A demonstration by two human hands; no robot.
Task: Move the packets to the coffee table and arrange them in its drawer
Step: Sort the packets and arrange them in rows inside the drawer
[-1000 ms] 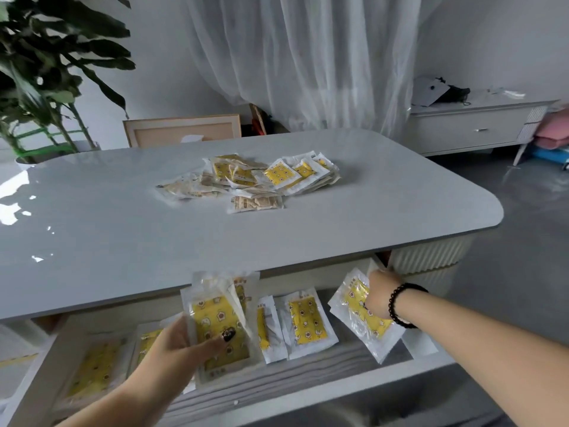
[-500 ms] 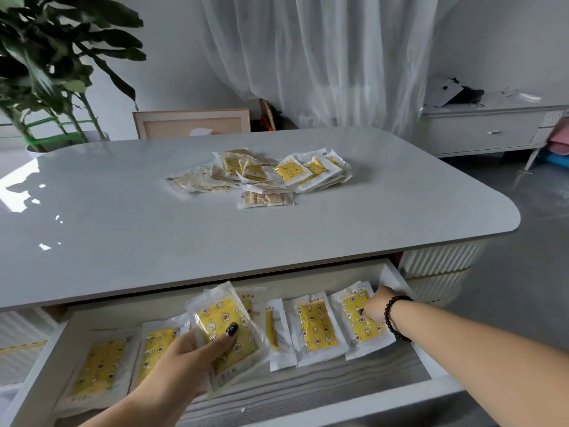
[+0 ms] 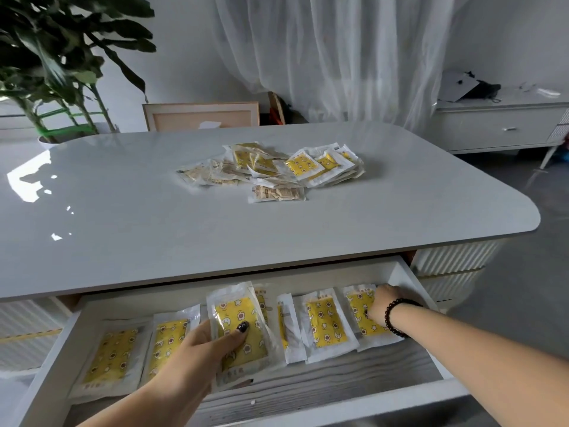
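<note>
Several packets (image 3: 110, 355) are already lined up in the drawer (image 3: 338, 274). A small stack (image 3: 238, 328) is pinched by the left hand (image 3: 203, 349), now lowered. The last packet (image 3: 361, 312), just laid down, is pressed flat by the right hand (image 3: 383, 305). Many are left in the pile (image 3: 277, 167) on the coffee table (image 3: 123, 211).

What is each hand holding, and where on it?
The left hand grips a yellow-patterned packet by its left edge, thumb on the face. The right hand rests on the rightmost packet in the drawer; a grip cannot be told.
</note>
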